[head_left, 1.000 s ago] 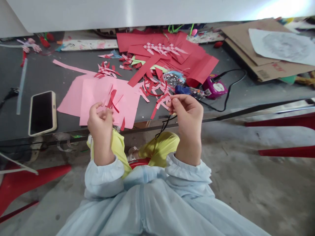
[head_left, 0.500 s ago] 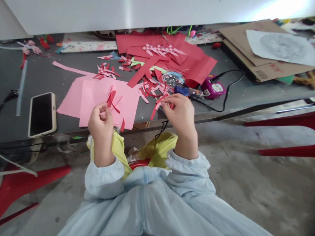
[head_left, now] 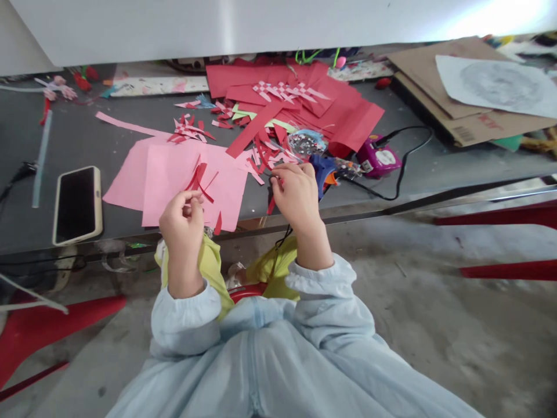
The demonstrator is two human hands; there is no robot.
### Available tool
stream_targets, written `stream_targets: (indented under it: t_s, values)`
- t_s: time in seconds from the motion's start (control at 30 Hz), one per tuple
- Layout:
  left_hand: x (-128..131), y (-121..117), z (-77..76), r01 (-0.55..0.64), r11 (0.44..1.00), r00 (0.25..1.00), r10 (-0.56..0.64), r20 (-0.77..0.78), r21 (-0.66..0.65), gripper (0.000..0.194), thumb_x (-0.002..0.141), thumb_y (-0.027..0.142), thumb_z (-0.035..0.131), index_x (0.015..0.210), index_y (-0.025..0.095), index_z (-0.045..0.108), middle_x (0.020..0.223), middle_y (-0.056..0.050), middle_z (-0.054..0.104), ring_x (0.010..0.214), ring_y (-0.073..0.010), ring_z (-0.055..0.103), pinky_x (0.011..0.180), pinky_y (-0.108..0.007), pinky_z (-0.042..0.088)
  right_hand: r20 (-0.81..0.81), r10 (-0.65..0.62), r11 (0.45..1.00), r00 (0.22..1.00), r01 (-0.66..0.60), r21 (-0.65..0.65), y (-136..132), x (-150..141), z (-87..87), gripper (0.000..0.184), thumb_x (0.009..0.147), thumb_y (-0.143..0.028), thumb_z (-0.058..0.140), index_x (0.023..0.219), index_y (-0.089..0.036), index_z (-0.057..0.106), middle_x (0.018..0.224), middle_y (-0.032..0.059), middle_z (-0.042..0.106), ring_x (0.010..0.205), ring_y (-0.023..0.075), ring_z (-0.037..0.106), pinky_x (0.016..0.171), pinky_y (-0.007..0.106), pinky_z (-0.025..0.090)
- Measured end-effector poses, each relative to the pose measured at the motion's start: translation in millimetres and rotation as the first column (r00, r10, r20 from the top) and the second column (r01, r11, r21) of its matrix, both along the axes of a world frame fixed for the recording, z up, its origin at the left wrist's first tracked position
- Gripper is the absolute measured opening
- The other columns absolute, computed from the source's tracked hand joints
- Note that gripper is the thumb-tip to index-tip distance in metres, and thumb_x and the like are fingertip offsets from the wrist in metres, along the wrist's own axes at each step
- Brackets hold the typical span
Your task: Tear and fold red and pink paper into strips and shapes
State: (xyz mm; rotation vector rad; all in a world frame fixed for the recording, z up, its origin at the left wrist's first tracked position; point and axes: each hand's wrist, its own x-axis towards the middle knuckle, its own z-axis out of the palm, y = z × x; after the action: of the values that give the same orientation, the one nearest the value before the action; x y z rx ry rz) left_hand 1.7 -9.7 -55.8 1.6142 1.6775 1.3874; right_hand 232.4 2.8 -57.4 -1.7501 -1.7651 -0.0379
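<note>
Over the lower left of the pink paper sheets (head_left: 161, 168), my left hand (head_left: 183, 232) is closed in a pinch. Whatever lies between its fingertips is too small to make out. Just beyond those fingers, curled red paper strips (head_left: 199, 177) lie on the pink paper. My right hand (head_left: 298, 194) has its fingers bent together at the near edge of a pile of red and pink paper scraps (head_left: 267, 148). Its grasp is hidden, and a bit of red paper shows below its fingertips. Right beside it sits a blue tool with an orange part (head_left: 322, 171), resembling a glue gun.
A phone (head_left: 77, 206) lies at the left. Red paper sheets (head_left: 352, 119) with woven red-and-pink pieces (head_left: 285, 91) are at the back. A purple box (head_left: 378, 158) with a black cable stands right, near cardboard (head_left: 418, 81). The table's front edge runs close by my wrists.
My right hand has moved left over the paper scraps, uncovering more of the blue tool. My left hand has stayed pinched in nearly the same place.
</note>
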Motion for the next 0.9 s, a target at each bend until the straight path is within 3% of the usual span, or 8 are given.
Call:
stream_targets:
  t_s: [0.27, 0.47, 0.57, 0.73, 0.9]
  values:
    - [5, -3, 1.8, 0.104, 0.994, 0.989, -0.099, 0.111, -0.044, 0.019, 0.088, 0.023, 0.057, 0.095, 0.02, 0.074, 0.081, 0.0, 0.076, 0.064, -0.0122, 0.071, 0.061, -0.024, 0.058, -0.162, 0.076, 0.985, 0.984, -0.049, 0.164, -13, -5, -1.6, 0.022, 0.09, -0.016, 0.056, 0.1, -0.02, 0.075, 0.112, 0.009, 0.078, 0.101, 0.0273, 0.067, 0.098, 0.05, 0.048]
    - [7, -8, 11.3, 0.31, 0.949, 0.939, -0.297, 0.172, -0.053, 0.022, 0.091, 0.036, 0.063, 0.099, 0.02, 0.078, 0.084, -0.004, 0.078, 0.07, -0.0123, 0.07, 0.062, -0.022, 0.054, -0.329, 0.297, 0.952, 0.896, -0.253, 0.172, -37, -27, 25.6, 0.019, 0.09, -0.016, 0.061, 0.102, -0.021, 0.076, 0.112, 0.0068, 0.079, 0.103, 0.0233, 0.07, 0.095, 0.044, 0.05]
    - [7, -9, 14.5, 0.362, 0.931, 0.911, -0.342, 0.229, -0.049, 0.03, 0.093, 0.046, 0.063, 0.092, 0.021, 0.08, 0.086, -0.005, 0.076, 0.069, -0.012, 0.067, 0.059, -0.023, 0.05, -0.387, 0.376, 0.923, 0.842, -0.375, 0.081, -48, -39, 40.0, 0.02, 0.091, -0.017, 0.062, 0.103, -0.024, 0.077, 0.112, 0.0048, 0.079, 0.104, 0.0221, 0.069, 0.093, 0.041, 0.05]
    - [7, -7, 14.1, 0.319, 0.947, 0.901, -0.294, 0.32, -0.028, 0.033, 0.087, 0.052, 0.07, 0.077, 0.021, 0.078, 0.061, 0.0, 0.061, 0.066, -0.0136, 0.062, 0.062, -0.024, 0.049, -0.465, 0.452, 0.864, 0.761, -0.503, 0.018, -56, -50, 46.8, 0.02, 0.092, -0.014, 0.061, 0.098, -0.023, 0.078, 0.108, 0.0044, 0.079, 0.095, 0.0194, 0.069, 0.087, 0.038, 0.052]
    - [8, -7, 12.9, 0.197, 0.98, 0.873, -0.158, 0.461, -0.037, 0.031, 0.078, 0.049, 0.08, 0.07, 0.02, 0.075, 0.061, 0.001, 0.063, 0.058, -0.0104, 0.057, 0.054, -0.023, 0.046, -0.503, 0.433, 0.866, 0.748, -0.499, 0.005, -59, -51, 41.5, 0.022, 0.091, -0.013, 0.062, 0.103, -0.022, 0.077, 0.114, 0.0058, 0.078, 0.1, 0.0195, 0.068, 0.084, 0.036, 0.052]
